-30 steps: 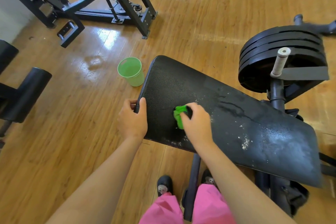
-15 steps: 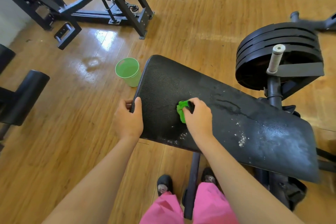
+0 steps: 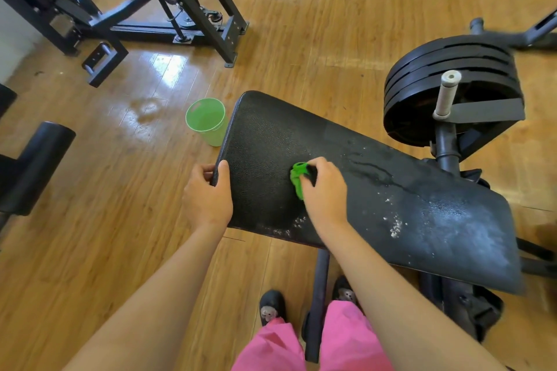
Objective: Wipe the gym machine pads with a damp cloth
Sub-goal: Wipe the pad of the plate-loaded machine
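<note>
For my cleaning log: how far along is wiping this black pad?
Looks done: the pad at its left end, dark and speck-free. In hand: the right hand holds the green cloth mid-pad while the left hand grips the edge. Left: white residue and smears toward the right end.

Single head-worn wide-angle view. It looks forward and steeply down onto the black pad (image 3: 407, 205), which lies near, with the wooden floor (image 3: 90, 250) around it.
</note>
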`<action>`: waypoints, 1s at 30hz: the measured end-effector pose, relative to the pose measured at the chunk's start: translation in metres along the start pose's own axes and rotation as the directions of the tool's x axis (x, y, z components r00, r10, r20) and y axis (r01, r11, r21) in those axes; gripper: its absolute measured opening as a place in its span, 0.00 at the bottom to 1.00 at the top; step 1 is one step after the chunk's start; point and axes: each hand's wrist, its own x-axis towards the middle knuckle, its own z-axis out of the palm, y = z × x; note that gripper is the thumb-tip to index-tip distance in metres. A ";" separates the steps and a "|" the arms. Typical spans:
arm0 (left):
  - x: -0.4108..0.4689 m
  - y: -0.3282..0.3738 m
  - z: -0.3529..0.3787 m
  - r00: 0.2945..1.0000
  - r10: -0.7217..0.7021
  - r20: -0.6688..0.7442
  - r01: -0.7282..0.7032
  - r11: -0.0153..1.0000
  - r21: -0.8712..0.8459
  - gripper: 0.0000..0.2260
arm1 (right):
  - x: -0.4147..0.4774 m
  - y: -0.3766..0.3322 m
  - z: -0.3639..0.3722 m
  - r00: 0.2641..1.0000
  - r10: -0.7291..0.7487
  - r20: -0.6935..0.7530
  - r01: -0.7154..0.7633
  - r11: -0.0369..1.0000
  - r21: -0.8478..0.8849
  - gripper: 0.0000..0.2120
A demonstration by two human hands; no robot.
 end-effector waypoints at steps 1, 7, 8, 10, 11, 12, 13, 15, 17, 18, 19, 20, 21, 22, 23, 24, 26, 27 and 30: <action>0.000 0.001 0.000 1.000 -0.002 -0.002 0.002 1.000 0.002 0.14 | -0.009 -0.009 0.007 0.999 -0.053 0.013 0.053 0.998 0.024 0.06; 0.003 -0.002 0.000 1.000 0.002 -0.006 -0.002 1.000 0.000 0.14 | -0.027 -0.023 0.014 0.966 -0.218 0.136 0.205 0.973 0.102 0.07; 0.003 -0.003 0.000 1.000 0.002 0.001 -0.002 1.000 0.001 0.14 | -0.019 -0.016 0.008 0.973 -0.192 0.128 0.183 0.980 0.084 0.07; 0.003 -0.004 0.001 1.000 0.002 0.012 -0.002 1.000 0.000 0.13 | -0.002 -0.002 -0.005 0.993 -0.099 0.070 0.096 0.994 0.044 0.07; 0.003 -0.004 0.001 1.000 0.003 0.014 -0.003 1.000 -0.005 0.13 | 0.005 0.004 -0.013 0.998 -0.051 0.023 0.050 0.998 0.045 0.07; 0.003 -0.004 0.001 1.000 0.005 0.013 -0.005 1.000 -0.010 0.13 | 0.009 0.009 -0.019 1.000 -0.012 -0.023 0.014 0.998 0.062 0.07; 0.003 -0.004 0.001 1.000 0.008 0.011 -0.008 1.000 -0.011 0.13 | 0.012 0.011 -0.025 0.998 0.009 -0.059 -0.004 0.996 0.084 0.08; 0.004 -0.005 0.001 1.000 0.009 0.007 -0.009 1.000 -0.011 0.12 | 0.010 0.015 -0.030 0.997 0.023 -0.075 -0.015 0.995 0.101 0.09; 0.004 -0.004 0.001 1.000 0.007 0.008 -0.007 1.000 -0.009 0.12 | 0.000 0.016 -0.027 1.000 0.007 -0.027 -0.004 0.996 0.085 0.10; 0.004 -0.005 0.001 1.000 0.008 0.012 -0.008 1.000 -0.012 0.12 | -0.007 0.016 -0.022 1.000 -0.003 0.008 0.003 0.997 0.079 0.09; 0.004 -0.005 0.001 1.000 0.010 0.017 -0.009 1.000 -0.016 0.12 | -0.016 0.013 -0.017 0.999 -0.012 0.038 0.009 0.996 0.083 0.09; 0.005 -0.006 0.001 1.000 0.012 0.020 -0.011 1.000 -0.022 0.12 | -0.025 0.010 -0.012 0.998 -0.019 0.056 0.014 0.996 0.093 0.08; 0.006 -0.007 0.002 1.000 0.013 0.023 -0.012 1.000 -0.029 0.12 | -0.033 0.005 -0.007 0.997 -0.035 0.064 0.028 0.994 0.105 0.08; 0.007 -0.008 0.002 1.000 0.013 0.021 -0.012 0.999 -0.036 0.12 | -0.042 -0.001 -0.002 0.996 -0.058 0.073 0.049 0.992 0.117 0.08; 0.007 -0.008 0.002 1.000 0.013 0.017 -0.012 0.999 -0.041 0.12 | -0.052 -0.008 0.004 0.992 -0.089 0.090 0.076 0.988 0.132 0.09; 0.008 -0.009 0.003 1.000 0.013 0.010 -0.012 0.999 -0.042 0.12 | -0.061 -0.015 0.009 0.987 -0.118 0.109 0.101 0.983 0.153 0.09; 0.008 -0.008 0.002 1.000 0.015 0.010 -0.014 0.999 -0.048 0.12 | -0.079 -0.025 0.017 0.979 -0.159 0.128 0.134 0.973 0.186 0.10; 0.008 -0.007 0.002 1.000 0.017 0.019 -0.016 0.998 -0.054 0.12 | -0.086 -0.027 0.019 0.978 -0.166 0.126 0.141 0.972 0.190 0.11; 0.007 -0.006 0.001 0.999 0.028 0.046 -0.025 0.998 -0.058 0.11 | -0.096 -0.015 0.015 0.987 -0.117 0.109 0.098 0.981 0.168 0.11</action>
